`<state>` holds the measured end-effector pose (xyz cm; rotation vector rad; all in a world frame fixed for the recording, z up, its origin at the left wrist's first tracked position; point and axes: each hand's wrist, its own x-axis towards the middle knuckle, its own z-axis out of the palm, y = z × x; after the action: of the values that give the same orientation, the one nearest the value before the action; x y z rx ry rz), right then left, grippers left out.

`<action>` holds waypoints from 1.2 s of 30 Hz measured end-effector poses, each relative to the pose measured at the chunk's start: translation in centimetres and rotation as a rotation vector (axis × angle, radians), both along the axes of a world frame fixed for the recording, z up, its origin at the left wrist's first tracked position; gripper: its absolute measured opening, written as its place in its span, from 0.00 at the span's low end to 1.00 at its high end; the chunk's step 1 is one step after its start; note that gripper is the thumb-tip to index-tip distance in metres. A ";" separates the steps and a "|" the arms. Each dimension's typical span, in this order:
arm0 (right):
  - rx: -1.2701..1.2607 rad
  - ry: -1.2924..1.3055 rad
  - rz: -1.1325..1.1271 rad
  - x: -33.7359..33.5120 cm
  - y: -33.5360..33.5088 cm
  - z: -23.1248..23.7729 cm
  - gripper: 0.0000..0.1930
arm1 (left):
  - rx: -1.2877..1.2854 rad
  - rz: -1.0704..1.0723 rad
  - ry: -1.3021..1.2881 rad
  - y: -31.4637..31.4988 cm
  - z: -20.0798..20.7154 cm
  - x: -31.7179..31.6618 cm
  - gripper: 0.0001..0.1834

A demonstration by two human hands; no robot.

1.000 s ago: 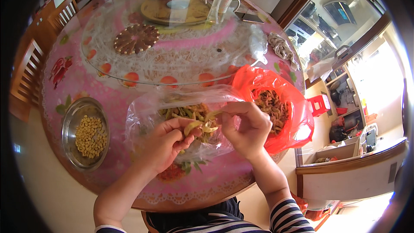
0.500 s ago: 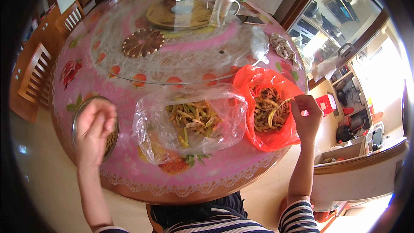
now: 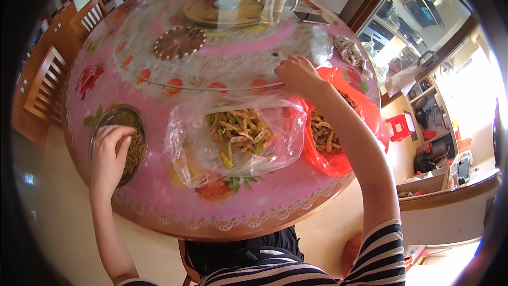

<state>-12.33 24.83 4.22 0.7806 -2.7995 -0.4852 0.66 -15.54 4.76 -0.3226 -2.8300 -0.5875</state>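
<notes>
My left hand (image 3: 110, 144) hovers over the near-left side of a round metal bowl (image 3: 144, 168) of small shelled beans (image 3: 136, 145). Its fingers are loosely bent, with a gap between thumb and fingers. Reaching across the red plastic bag (image 3: 377, 127), my right hand (image 3: 298, 76) is closed, with fingertips pointing down near the bags' far edges. Whatever it grips is hidden. Brownish bean pods (image 3: 323, 132) fill the red bag, partly covered by my right forearm. Between bowl and red bag, a spread clear plastic bag (image 3: 185, 151) holds yellow-green and brown pods (image 3: 241, 135).
A glass turntable (image 3: 159, 71) carries a brown round trivet (image 3: 179, 43), a wooden disc (image 3: 198, 13) and a two-handled bottle (image 3: 275, 2). A crumpled cloth (image 3: 350, 53) and a phone (image 3: 311, 17) lie far right. A wooden chair (image 3: 45, 85) stands left of the table.
My right hand has swung from the red bag's right side to its far left. The red bag's rim has shifted. My left hand has settled lower over the bowl. Someone's legs appear at the far left.
</notes>
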 end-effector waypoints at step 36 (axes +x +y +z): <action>-0.803 0.236 0.076 19.3 1.3 -2.0 0.17 | 0.593 -0.188 0.052 18.7 -2.2 -27.6 0.38</action>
<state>6.96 26.17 2.27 0.5799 -2.3987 0.5086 -26.99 3.18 2.57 -0.4761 -2.4380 -1.3822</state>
